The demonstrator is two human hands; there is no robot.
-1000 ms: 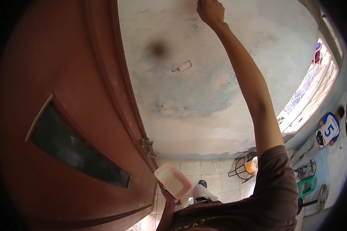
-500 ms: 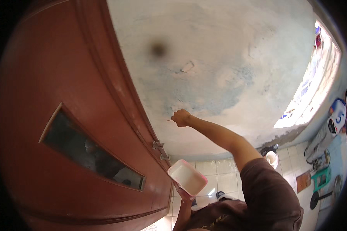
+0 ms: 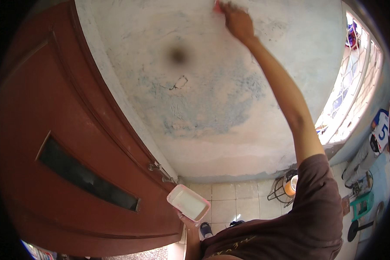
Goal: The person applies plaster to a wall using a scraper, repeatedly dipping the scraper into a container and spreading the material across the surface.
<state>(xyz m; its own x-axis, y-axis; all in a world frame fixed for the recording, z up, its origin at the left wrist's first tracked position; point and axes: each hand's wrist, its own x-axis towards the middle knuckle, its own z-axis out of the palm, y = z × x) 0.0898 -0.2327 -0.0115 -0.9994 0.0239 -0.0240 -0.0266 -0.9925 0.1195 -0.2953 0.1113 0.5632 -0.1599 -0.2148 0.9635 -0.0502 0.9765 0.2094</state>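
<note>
My right hand (image 3: 239,25) is raised high, closed around a small red putty spreader (image 3: 217,7) at the wall's upper part. The fingers hide most of the spreader, and whether its edge touches the surface I cannot tell. The wall (image 3: 264,149) is patchy, pale white-pink over blue, with rough, cracked areas around its middle. Low by the door, my left hand (image 3: 187,220) supports a pink-rimmed rectangular tub (image 3: 183,211) from below. Smooth white paste (image 3: 189,203) lies inside it.
A red-brown door (image 3: 95,130) with a dark glass strip stands at left. To the right is a barred window (image 3: 349,86). On the tiled floor are an orange-and-white bucket (image 3: 291,186) by a dark metal stand (image 3: 278,193), and a green stool (image 3: 362,206). A person (image 3: 368,147) is at far right.
My right hand has swept up from the wall's lower left to its upper part, the arm now stretched out. In the picture, the tub and left hand sit slightly further left and lower.
</note>
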